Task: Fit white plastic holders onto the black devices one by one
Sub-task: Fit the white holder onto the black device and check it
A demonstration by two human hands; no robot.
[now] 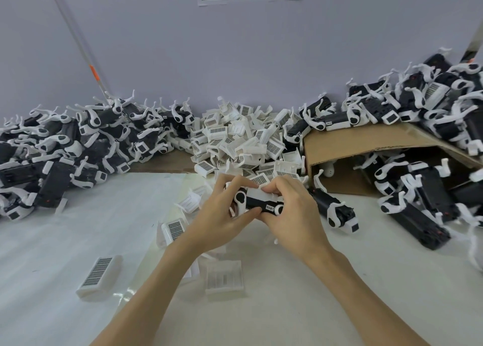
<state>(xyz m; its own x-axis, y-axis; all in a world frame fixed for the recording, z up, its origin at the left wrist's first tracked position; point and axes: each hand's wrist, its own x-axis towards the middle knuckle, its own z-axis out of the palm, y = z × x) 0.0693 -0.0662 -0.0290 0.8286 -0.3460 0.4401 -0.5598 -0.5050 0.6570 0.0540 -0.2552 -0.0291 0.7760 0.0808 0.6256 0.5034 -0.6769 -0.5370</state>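
2 hands are meeting at the table's middle. The left hand (222, 212) and right hand (292, 212) are both gripping 1 black device (257, 202), fingers curled, pinching a white plastic holder (261, 194) along its top edge.

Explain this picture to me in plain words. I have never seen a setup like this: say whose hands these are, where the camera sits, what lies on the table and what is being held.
The camera sits on a person's head and looks down at their bare hands. The left hand and right hand together grip one black device and press a white holder onto it. Behind lies a pile of loose white holders; heaps of black devices lie at both sides, some spilling from a cardboard box. A few holders lie on the white table.
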